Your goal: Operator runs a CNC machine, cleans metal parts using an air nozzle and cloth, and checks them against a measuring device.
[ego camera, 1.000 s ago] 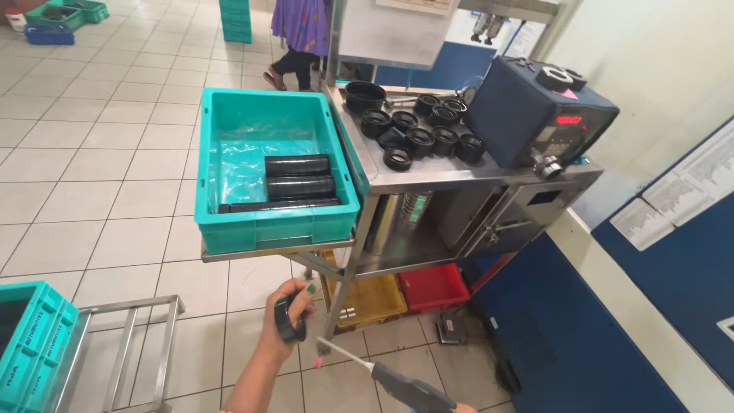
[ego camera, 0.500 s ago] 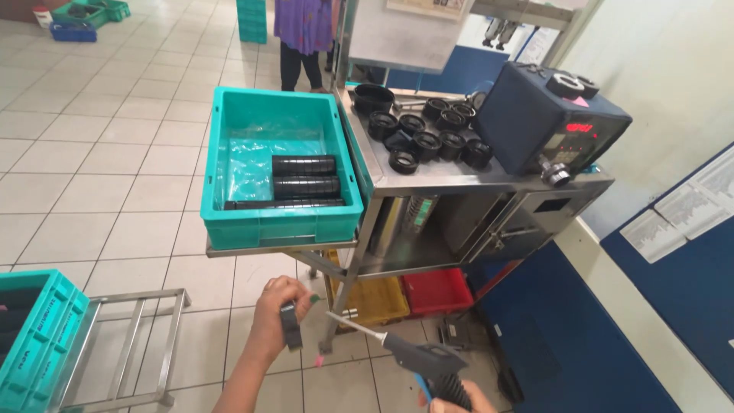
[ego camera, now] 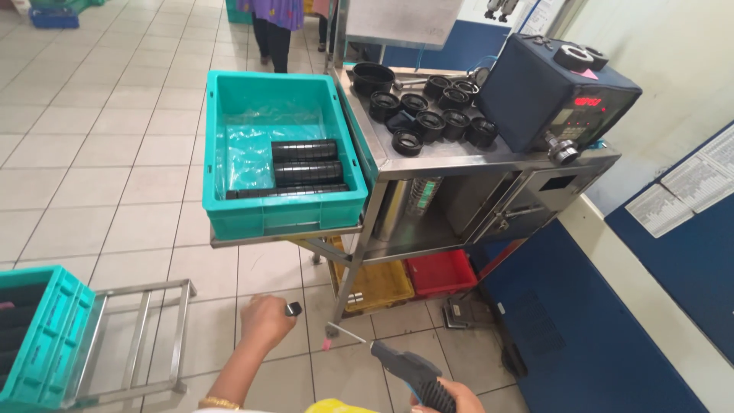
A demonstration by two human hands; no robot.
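At the far left a teal crate (ego camera: 34,336) sits on a low metal trolley (ego camera: 138,340) over the tiled floor. Your left hand (ego camera: 264,321) hangs above the floor, fingers curled tight around a small black part (ego camera: 293,309) whose end pokes out toward the right. Just beyond it is the thin metal nozzle of the air blow gun (ego camera: 401,365), its tip close to the part but not touching. Your right hand (ego camera: 451,398) grips the gun's dark handle at the bottom edge, only partly in view. Above your hands, a teal bin (ego camera: 283,153) rests on a steel shelf and holds rows of black rings lying on clear plastic. To its right the steel surface (ego camera: 459,159) carries a cluster of black ring parts (ego camera: 432,115) and a dark blue box-shaped machine (ego camera: 558,95) with a red display.
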